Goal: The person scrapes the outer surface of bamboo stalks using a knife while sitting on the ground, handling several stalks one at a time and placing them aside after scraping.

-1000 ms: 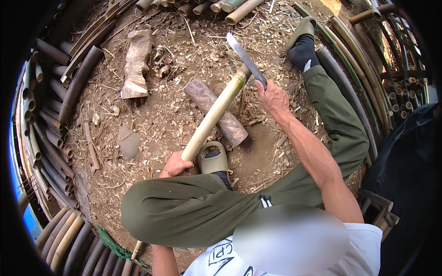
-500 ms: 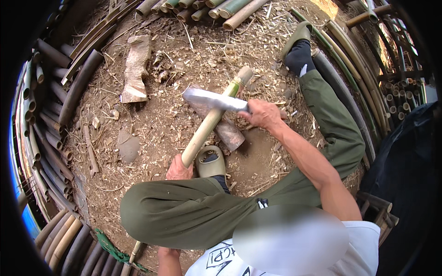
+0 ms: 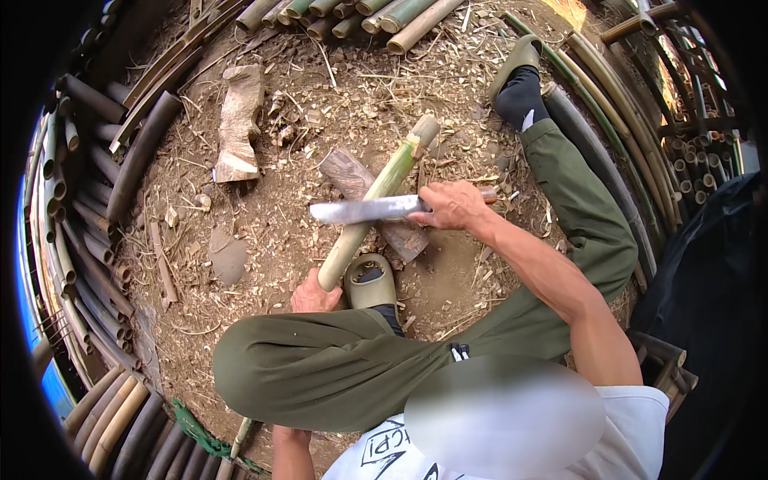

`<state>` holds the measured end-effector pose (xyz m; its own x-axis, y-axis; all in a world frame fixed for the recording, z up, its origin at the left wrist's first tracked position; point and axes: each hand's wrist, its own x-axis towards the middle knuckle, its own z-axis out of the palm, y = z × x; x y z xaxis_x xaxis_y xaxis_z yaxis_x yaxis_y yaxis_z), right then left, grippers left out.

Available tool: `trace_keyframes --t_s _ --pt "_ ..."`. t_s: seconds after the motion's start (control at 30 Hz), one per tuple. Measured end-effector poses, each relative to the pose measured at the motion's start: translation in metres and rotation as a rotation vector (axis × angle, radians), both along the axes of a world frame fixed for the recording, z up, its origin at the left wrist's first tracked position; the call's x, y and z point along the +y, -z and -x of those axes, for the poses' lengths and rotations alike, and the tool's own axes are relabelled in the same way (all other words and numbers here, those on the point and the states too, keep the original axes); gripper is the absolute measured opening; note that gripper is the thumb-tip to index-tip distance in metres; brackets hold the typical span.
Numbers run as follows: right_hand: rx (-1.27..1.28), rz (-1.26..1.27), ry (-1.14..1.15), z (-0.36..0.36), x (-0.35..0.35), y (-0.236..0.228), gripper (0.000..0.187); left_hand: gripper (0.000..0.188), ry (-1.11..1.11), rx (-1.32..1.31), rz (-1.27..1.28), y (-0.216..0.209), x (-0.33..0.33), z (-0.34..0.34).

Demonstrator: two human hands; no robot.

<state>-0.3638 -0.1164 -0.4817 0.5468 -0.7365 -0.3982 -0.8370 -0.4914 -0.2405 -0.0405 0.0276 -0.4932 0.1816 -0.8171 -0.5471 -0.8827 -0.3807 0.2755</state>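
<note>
My right hand [image 3: 454, 206] is closed around the handle of a machete [image 3: 364, 210]. The wide metal blade points left and crosses over a pale green bamboo pole [image 3: 392, 172]. Whether its edge touches the bamboo I cannot tell. My left hand [image 3: 315, 293] grips the near end of this pole, just beyond my bent left knee, which hides part of the left arm. The pole slants away to the upper right, its far end cut, with a brighter green band just below it. Under its middle, a short brown log [image 3: 404, 238] lies crosswise on the ground.
A rough wood chunk [image 3: 240, 120] and a flat stone [image 3: 228, 254] lie on the chip-strewn dirt. Dark bamboo poles [image 3: 144, 156] are stacked at left, more cut bamboo [image 3: 424, 28] at the far edge. Long poles [image 3: 608, 176] run beside my right leg. My left sandal [image 3: 371, 282] is near the log.
The machete and my right hand have come nearer to me along the bamboo, and the blade now lies more level. My left hand keeps its hold on the pole.
</note>
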Motion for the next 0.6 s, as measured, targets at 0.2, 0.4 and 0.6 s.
trace_keyframes --t_s 0.2,0.4,0.6 --pt "-0.079 0.041 0.380 0.005 -0.016 0.003 0.054 0.046 -0.001 0.198 -0.078 -0.015 -0.009 -0.016" --pt "-0.162 0.176 0.791 0.040 -0.011 0.029 0.065 0.044 -0.132 0.544 -0.215 -0.007 -0.024 -0.007" --pt "-0.137 0.177 0.226 0.027 0.000 0.019 0.059 0.045 0.060 0.435 -0.079 0.006 -0.014 -0.025"
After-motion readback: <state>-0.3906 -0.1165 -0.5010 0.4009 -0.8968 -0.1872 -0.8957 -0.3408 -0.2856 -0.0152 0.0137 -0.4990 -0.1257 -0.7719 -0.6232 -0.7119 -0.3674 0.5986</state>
